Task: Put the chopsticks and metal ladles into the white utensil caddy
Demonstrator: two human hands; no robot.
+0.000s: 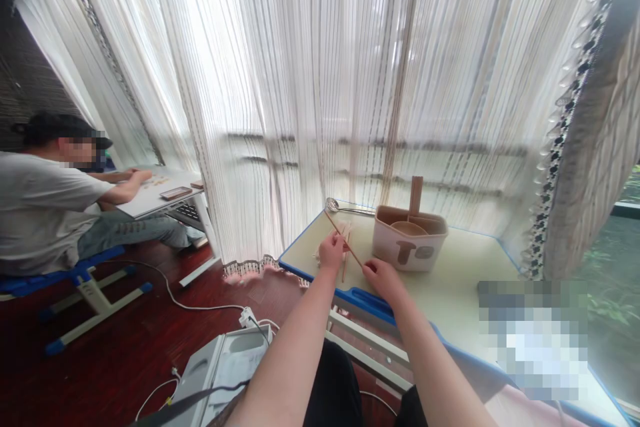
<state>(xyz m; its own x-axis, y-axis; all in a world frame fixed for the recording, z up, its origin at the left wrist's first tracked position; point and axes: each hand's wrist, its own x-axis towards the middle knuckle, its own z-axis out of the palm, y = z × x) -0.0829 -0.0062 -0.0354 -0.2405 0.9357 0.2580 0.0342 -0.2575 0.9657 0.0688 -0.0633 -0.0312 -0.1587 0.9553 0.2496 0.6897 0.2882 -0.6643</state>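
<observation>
A thin brown chopstick [355, 256] slants between my two hands, over the near left part of the table. My left hand [332, 252] is closed with its fingers pinched at the chopstick's middle. My right hand [383, 278] grips its lower right end. Under and beside my left hand lie several loose chopsticks [347, 261], partly hidden by the fingers. Just right of them stands a beige-and-white utensil holder [435, 255] with compartments; upright chopsticks [416, 195] and a round brown piece like a bowl or spoon [409, 229] sit in it. A metal slotted ladle [332, 204] lies behind.
The pale table [463, 290] has a blue rim. A blurred object [537, 340] lies at its right. White curtains [310, 80] hang behind it. At left, a person [45, 207] sits at another table [145, 203]. A grey case [220, 373] and cables are on the floor.
</observation>
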